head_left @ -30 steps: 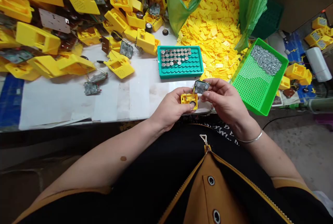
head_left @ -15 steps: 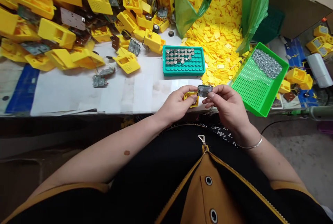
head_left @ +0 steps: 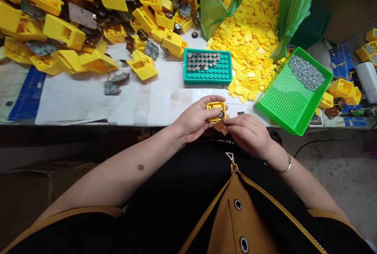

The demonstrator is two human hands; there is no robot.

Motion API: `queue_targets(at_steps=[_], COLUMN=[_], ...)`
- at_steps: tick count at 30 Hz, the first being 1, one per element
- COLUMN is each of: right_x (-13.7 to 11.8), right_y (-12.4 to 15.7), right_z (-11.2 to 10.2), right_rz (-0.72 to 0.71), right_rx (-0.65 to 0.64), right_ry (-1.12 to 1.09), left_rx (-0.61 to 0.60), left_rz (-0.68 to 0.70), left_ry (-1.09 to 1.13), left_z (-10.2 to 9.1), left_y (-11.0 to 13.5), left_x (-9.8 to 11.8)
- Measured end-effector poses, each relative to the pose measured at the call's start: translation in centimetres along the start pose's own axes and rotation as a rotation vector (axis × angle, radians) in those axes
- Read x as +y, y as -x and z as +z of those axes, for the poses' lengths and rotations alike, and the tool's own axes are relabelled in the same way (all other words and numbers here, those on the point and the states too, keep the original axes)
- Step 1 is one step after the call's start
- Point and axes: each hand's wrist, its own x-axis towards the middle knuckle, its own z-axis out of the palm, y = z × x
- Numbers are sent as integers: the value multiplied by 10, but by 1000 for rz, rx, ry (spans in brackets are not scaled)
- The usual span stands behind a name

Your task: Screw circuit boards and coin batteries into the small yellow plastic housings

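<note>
Near the middle of the frame, at the front edge of the tabletop, the left hand has its grip closed around a small yellow case, thumb along the near side and fingers behind it, so that its open face with a round dark part looks up. Just to the right, the right hand lies palm down, its fingertips pinching a small brown board that sits right under the lower right corner of the case, touching it or nearly so. Above the hands, in the centre of the frame, a teal tray holds rows of round silver cells in its upper part. To the right, a bright green tray is tilted on the tabletop edge, with a heap of small silver screws in its upper end. Between the two trays and up to the top of the frame, a green bag spills a mound of flat yellow pieces. Across the upper left, a loose heap of yellow housings and grey boards covers the tabletop.
</note>
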Motion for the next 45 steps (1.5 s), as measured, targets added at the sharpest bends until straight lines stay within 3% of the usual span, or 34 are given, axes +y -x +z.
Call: queue_targets(at_steps=[3,6,12,17,20,25,34,41,45], right_x=[-6,-9,-11,-12,-13,-13,-2,-7,-7], right_y=[-5,-12,-21,-21,-20,-22,-5,-16,-25], right_z=[-1,-1,1,4,5,7,8,8,8], right_rz=[258,404,482,550,508,302,28,54,141], right_rx=[60,93,5,22,35,39,-14,-59,5], right_ry=[-81,-59,-41,-17,-20,39,44,195,82], left_rx=[-12,-97,-129,-199,-183,-59,-211,-300,-271], left_rz=[-5,-37,-7,74,83,-3,-2,-42,-108], left_ry=[-4,64,-57,-115,-105,12,70,124,217], left_z=[-1,-5,-11,-15,-13,-6,-18,-24,-25], left_y=[0,2,3,2,1,2,2,-1,-3], left_x=[-1,-1,-7,-13,-12,-5,-3,1,6])
